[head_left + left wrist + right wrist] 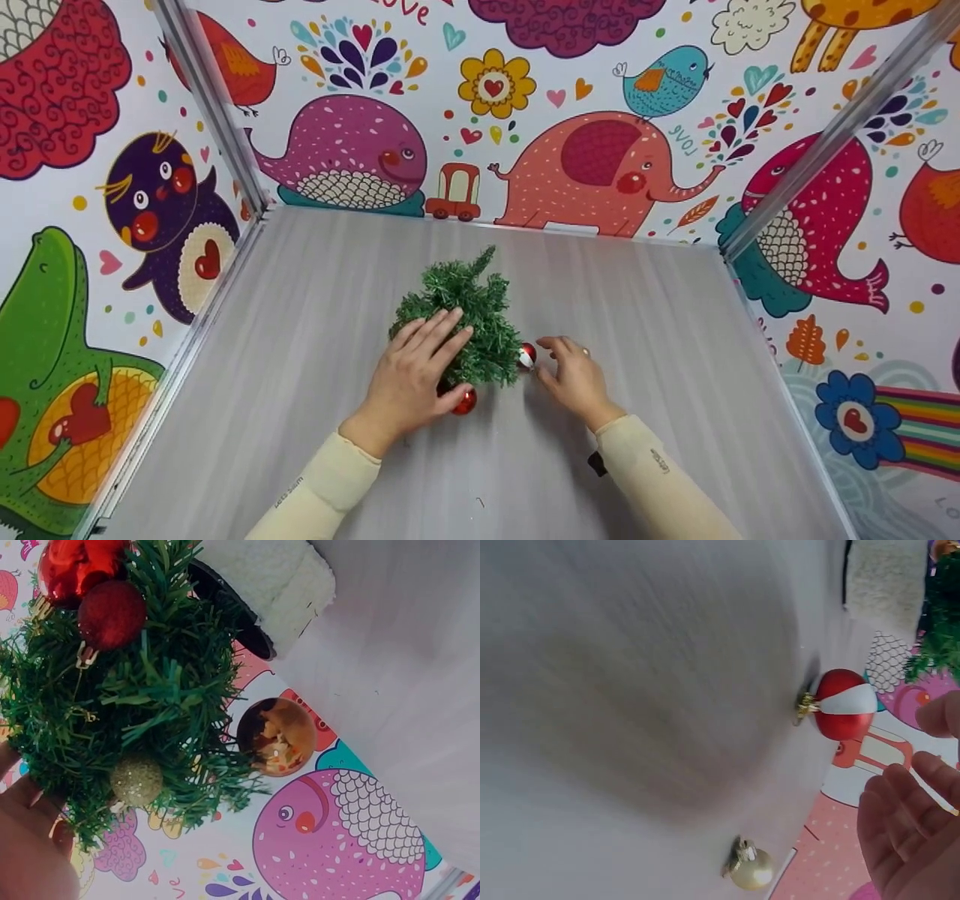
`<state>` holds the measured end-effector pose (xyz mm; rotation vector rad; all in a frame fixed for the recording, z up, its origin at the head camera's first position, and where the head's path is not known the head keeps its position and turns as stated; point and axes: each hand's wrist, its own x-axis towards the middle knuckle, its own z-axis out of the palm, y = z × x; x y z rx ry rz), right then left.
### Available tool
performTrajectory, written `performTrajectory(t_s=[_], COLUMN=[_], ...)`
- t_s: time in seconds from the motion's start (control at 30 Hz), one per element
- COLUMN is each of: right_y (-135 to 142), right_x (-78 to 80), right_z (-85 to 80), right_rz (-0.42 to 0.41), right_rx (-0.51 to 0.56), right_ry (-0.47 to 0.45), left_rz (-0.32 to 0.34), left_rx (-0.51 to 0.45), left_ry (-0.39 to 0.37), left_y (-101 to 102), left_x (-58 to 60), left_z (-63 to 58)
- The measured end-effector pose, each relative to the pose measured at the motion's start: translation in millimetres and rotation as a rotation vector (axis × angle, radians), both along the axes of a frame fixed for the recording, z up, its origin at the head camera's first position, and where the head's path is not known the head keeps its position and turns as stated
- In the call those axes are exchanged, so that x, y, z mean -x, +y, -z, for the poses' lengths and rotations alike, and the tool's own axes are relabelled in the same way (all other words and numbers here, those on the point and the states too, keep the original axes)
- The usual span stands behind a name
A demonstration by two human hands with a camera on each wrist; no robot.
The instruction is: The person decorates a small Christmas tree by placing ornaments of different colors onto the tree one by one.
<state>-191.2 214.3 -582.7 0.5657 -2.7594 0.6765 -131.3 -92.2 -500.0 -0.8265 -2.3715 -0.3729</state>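
Lettering like "Lets Slim" marks the left sleeve (322, 480); the wall (555, 75) beyond says "Love" — the left hand (411, 375) rests, fingers extended, on a green tree (484, 322) mid-table. Just beside it, a red-and-white bauble (527, 354), then the right hand (576, 381), thumb and fingers apart.

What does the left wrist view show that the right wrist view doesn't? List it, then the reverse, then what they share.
Only left wrist: the left hand, plus a shiny red bauble, a dark red bauble and a glittery gold bauble on the tree.

Only right wrist: the right hand, plus a red-and-white bauble and a pale gold bauble on the table.

Both: tree, white base, table, patterned wall. Whether the left wrist's coppery bauble also shows in the right wrist view, I can't tell.
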Motion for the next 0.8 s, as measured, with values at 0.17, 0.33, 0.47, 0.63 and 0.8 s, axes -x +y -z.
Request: performTrajectory(t_s=[0.17, 0.33, 0.47, 0.63, 0.8], right_y=[-3, 1, 8, 12, 10], right_x=[8.9, 13.9, 16.4, 21.7, 24.4], right_z=[6.4, 8.3, 7.4, 5.5, 6.8], right_rz=[-0.043, -0.022, 0.014, 0.014, -0.04], right_rx=[-0.006, 0.048, 0.111, 0.156, 0.115], right_ry=[-0.044, -0.102, -0.144, -0.127, -0.132], left_rz=[0.003, -0.001, -0.004, -0.002, -0.002], left_rx=[0.003, 0.013, 0.014, 0.001, -0.006], left_ry=[-0.003, -0.011, -0.021, -0.017, -0.01], left_y=[2, 3, 2, 1, 1], left_x=[-0.4, 0.5, 0.1, -0.4, -0.3], left_z=[-0.6, -0.6, -1.6, -1.8, -1.9])
